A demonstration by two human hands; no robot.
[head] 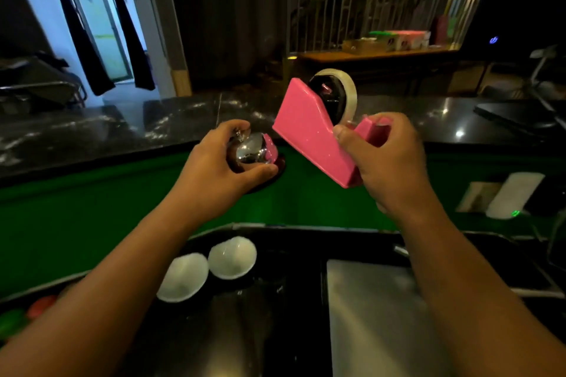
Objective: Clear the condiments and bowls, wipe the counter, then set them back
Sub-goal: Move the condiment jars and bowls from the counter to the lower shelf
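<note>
Head view: right hand [389, 162] grips pink tape dispenser [309, 131], thumb on its side, fingers wrapped behind, held tilted above the green surface [92, 214]. Left hand [220, 159] clasps chrome bell [251, 148], fingers curled over top. Two white bowls [208, 266] sit near, below the arms.

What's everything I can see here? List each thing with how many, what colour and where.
tape dispenser: one, pink, with a roll of clear tape, held tilted in the air above the green surface
bell: one, shiny silver on a dark base, at the edge of the green surface
bowls: two, white, side by side on the dark lower counter
counter: one, dark and glossy, beyond the green strip
left hand: one, gripping the bell
right hand: one, gripping the tape dispenser
</note>
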